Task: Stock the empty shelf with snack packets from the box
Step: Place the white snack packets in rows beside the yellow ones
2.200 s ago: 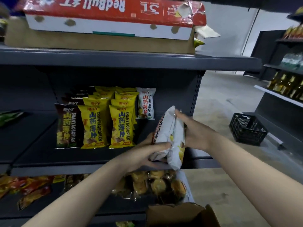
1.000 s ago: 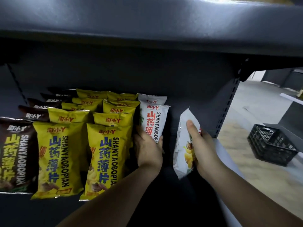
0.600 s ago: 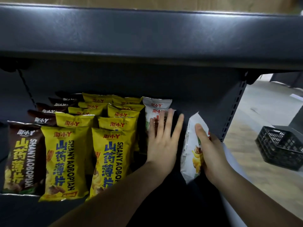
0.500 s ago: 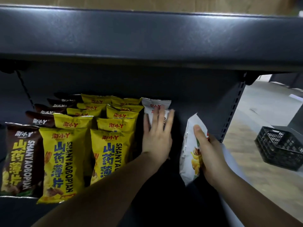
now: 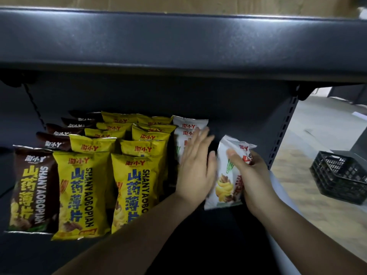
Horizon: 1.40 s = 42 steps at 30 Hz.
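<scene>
On the dark shelf point(image 5: 198, 245) stand rows of snack packets: brown ones point(image 5: 33, 187) at the left, two rows of yellow ones point(image 5: 137, 187) in the middle, and white ones point(image 5: 188, 126) at the back right. My left hand point(image 5: 195, 165) lies flat with straight fingers against the front white packet of that row. My right hand point(image 5: 252, 175) grips another white packet point(image 5: 226, 175) upright, just right of my left hand. The box is out of view.
The upper shelf's edge point(image 5: 178, 40) hangs close overhead. A perforated upright point(image 5: 282, 132) bounds the shelf on the right. Beyond it, a black plastic crate point(image 5: 341, 177) sits on the floor.
My right hand has brought its white packet nearer to my left hand and turned its face toward me. My left hand still presses the white row back.
</scene>
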Each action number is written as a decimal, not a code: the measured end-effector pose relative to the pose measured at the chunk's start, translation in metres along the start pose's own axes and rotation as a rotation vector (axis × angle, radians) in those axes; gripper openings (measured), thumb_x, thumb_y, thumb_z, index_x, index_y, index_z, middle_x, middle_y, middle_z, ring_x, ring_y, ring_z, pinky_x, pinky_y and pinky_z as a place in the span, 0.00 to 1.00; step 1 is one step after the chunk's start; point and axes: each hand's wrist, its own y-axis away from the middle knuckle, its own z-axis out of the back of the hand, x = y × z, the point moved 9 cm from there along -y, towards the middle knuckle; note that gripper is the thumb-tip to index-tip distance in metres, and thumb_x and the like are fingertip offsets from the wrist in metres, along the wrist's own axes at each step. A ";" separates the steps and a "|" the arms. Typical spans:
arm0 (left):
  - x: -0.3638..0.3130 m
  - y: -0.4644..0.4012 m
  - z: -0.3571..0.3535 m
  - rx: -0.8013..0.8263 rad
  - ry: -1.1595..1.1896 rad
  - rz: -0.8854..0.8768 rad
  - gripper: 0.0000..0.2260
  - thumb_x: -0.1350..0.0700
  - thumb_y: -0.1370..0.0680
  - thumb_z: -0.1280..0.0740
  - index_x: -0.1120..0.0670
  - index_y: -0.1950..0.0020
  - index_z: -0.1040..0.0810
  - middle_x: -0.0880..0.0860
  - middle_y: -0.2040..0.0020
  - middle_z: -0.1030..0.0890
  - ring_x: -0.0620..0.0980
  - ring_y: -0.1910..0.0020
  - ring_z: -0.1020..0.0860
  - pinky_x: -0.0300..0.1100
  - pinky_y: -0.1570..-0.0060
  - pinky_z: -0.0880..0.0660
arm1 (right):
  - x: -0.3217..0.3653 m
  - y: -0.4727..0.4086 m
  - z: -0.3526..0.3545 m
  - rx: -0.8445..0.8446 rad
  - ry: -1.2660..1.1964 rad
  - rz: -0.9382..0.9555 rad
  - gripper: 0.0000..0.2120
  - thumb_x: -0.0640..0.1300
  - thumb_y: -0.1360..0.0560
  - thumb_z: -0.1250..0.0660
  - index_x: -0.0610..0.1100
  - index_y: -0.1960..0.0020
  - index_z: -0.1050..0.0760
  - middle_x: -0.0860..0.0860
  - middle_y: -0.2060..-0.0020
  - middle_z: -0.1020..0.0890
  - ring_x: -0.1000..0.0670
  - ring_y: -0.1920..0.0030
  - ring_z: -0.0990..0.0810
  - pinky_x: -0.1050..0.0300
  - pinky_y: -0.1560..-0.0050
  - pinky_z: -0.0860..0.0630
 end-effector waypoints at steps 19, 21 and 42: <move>0.050 0.058 -0.003 0.211 0.296 0.462 0.43 0.64 0.28 0.30 0.41 0.25 0.55 0.46 0.31 0.37 0.46 0.33 0.34 0.46 0.33 0.32 | -0.001 -0.004 -0.049 0.108 0.066 -0.155 0.10 0.46 0.21 0.37 0.41 0.49 0.21 0.45 0.56 0.14 0.51 0.59 0.15 0.57 0.61 0.19; 0.049 0.056 0.000 0.180 0.249 0.452 0.42 0.62 0.27 0.31 0.43 0.25 0.55 0.47 0.31 0.38 0.47 0.32 0.36 0.42 0.33 0.34 | -0.009 -0.006 -0.054 0.079 -0.045 -0.222 0.09 0.46 0.21 0.37 0.42 0.50 0.22 0.46 0.58 0.15 0.50 0.61 0.16 0.59 0.65 0.21; 0.062 0.063 0.006 -0.066 -0.028 0.442 0.48 0.51 0.31 0.27 0.44 0.24 0.58 0.53 0.32 0.37 0.54 0.31 0.37 0.51 0.33 0.34 | -0.056 0.002 -0.077 0.321 0.197 -0.223 0.22 0.63 0.23 0.46 0.50 0.46 0.21 0.53 0.55 0.15 0.57 0.57 0.16 0.61 0.57 0.21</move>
